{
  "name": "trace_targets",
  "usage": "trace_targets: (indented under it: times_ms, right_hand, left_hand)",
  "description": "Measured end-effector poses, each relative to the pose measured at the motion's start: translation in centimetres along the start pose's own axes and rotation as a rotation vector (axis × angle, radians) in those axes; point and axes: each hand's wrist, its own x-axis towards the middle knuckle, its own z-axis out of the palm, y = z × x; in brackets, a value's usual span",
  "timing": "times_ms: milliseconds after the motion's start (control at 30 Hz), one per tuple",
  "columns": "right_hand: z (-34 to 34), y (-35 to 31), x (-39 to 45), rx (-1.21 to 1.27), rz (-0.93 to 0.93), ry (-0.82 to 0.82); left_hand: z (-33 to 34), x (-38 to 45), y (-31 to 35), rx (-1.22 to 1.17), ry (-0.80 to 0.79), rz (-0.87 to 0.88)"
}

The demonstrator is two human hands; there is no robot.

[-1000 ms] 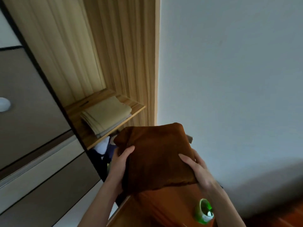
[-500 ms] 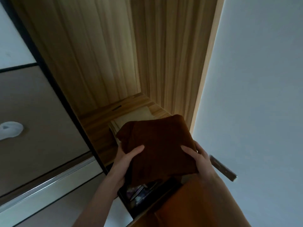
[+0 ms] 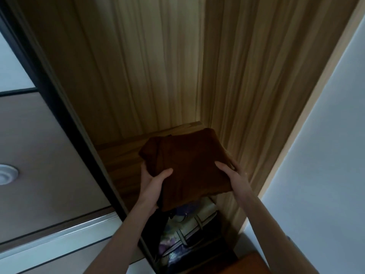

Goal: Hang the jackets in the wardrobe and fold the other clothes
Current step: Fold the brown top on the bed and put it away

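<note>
A folded dark brown garment [image 3: 187, 165] is held over the wooden wardrobe shelf [image 3: 118, 153], its far edge near the back right corner. My left hand [image 3: 153, 184] grips its near left edge, thumb on top and fingers underneath. My right hand [image 3: 233, 175] grips the near right edge the same way. The beige folded pile seen earlier on this shelf is hidden under the garment. Whether the garment rests on the shelf I cannot tell.
The wardrobe's wood-grain back and side panels [image 3: 158, 66] rise behind the shelf. A dark sliding-door frame [image 3: 59, 107] runs along the left. Below the shelf sit patterned bags or bedding [image 3: 187, 230]. A pale wall [image 3: 325, 155] lies to the right.
Both hands have carried the brown garment up and forward into the wardrobe, over the shelf and the beige pile. The view has swung toward the wardrobe interior.
</note>
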Motion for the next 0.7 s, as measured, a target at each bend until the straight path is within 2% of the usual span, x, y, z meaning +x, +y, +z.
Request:
trace_targets:
  times_ms: [200, 333, 500, 700]
  right_hand:
    - [1.0, 0.9, 4.7, -0.111, -0.092, 0.021]
    - [1.6, 4.0, 6.8, -0.241, -0.135, 0.115]
    - [1.6, 4.8, 7.4, -0.264, -0.124, 0.145]
    - [1.8, 3.9, 8.4, -0.224, -0.191, 0.146]
  left_hand:
    - [0.6, 3.9, -1.8, 0.051, 0.086, 0.002]
    - [0.5, 5.3, -3.3, 0.103, 0.112, -0.052]
    - [0.2, 7.0, -3.3, 0.155, 0.075, -0.019]
    - [0.4, 8.2, -3.0, 0.124, 0.133, 0.055]
